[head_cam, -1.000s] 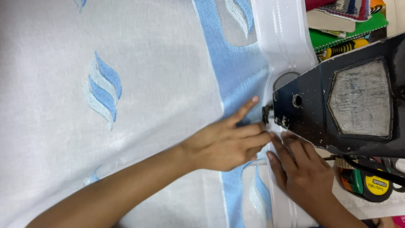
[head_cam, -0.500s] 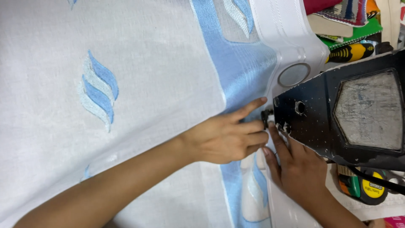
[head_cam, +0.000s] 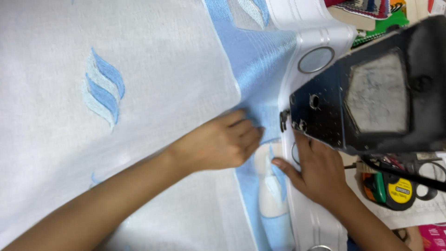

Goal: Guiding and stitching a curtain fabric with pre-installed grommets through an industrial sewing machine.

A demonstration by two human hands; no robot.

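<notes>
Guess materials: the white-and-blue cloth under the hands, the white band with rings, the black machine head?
Cloth: looks like thin woven fabric, matte, fine weave lines, stitched blue wave motifs. White band: stiffer woven tape by its ribbed lines; its ring looks like silvery metal or plastic, unclear which. Machine head: probably painted metal, black, scuffed and worn. Left hand and right hand press the cloth flat.

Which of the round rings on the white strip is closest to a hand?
The ring half hidden beside the right hand, whose thumb nearly touches it. The ring further up the white strip lies fully in view, away from both hands.
</notes>
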